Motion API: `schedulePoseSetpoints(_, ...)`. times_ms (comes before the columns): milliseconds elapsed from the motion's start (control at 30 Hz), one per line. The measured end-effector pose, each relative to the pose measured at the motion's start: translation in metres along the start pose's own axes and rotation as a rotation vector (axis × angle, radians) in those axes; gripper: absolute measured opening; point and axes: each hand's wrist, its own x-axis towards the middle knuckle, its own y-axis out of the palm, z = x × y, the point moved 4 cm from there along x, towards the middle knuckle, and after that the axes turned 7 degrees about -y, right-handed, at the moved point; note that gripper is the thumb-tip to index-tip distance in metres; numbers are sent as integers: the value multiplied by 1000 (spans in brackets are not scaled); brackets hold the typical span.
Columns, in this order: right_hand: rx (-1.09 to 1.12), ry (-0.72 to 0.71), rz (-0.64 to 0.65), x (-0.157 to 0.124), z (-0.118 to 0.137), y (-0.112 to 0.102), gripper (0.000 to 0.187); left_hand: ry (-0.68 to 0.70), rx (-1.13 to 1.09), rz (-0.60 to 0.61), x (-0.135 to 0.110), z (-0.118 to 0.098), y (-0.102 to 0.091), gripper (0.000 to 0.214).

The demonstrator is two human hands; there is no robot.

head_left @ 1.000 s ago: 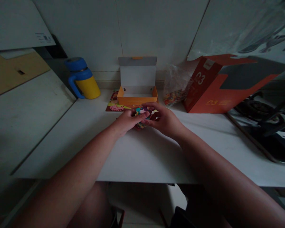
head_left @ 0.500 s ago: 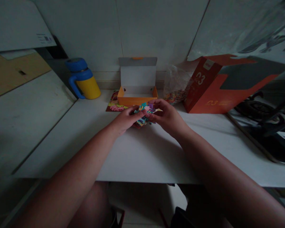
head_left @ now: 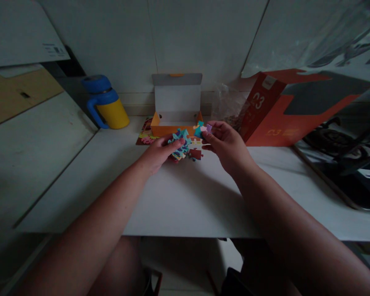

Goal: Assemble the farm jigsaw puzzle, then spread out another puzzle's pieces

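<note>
My left hand (head_left: pixel 159 153) is closed around a bunch of blue, purple and teal jigsaw puzzle pieces (head_left: pixel 180 142), its thumb lying across the top. Between the thumb and fingers of my right hand (head_left: pixel 225 139) is a small joined cluster of teal, pink and purple puzzle pieces (head_left: pixel 200 129), held up apart from the bunch. More puzzle pieces (head_left: pixel 196 154), one of them reddish brown, show between and below the hands. Whether these rest on the table or hang from the left-hand bunch I cannot tell.
Behind the hands stands an open orange box (head_left: pixel 177 130) on a colourful printed sheet (head_left: pixel 144 137). A clear bag (head_left: pixel 226 102) of small pieces leans by a large orange carton (head_left: pixel 283 115). A blue and yellow jug (head_left: pixel 112 111) stands left on the white table (head_left: pixel 185 197).
My right hand has moved right and slightly up, drawing the teal, pink and purple cluster away from the bunch in my left hand. The brown piece below has come into view.
</note>
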Motion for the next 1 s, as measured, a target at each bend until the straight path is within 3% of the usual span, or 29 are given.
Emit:
schedulePoseSetpoints(133,-470,31,-64,14,-5,-50,50,53,-103,-142,4,-10,-18,59)
schedulePoseSetpoints(200,-652,189,27,17,-16,-70,40,81,-166,-212,7,-14,-31,59)
schedulePoseSetpoints(300,-797,398,206,17,-32,-81,28,115,-237,-314,13,-17,-49,59)
schedulePoseSetpoints(400,-925,453,289,15,-38,-75,23,125,-259,-371,17,-17,-61,59)
schedulePoseSetpoints(500,-1025,400,314,14,-38,-62,20,122,-273,-383,19,-16,-63,60)
schedulePoseSetpoints(700,-1123,294,303,10,-31,-39,16,117,-274,-374,19,-14,-60,66)
schedulePoseSetpoints(1000,-1233,104,239,2,-19,-6,11,176,-326,-402,23,-19,-77,63)
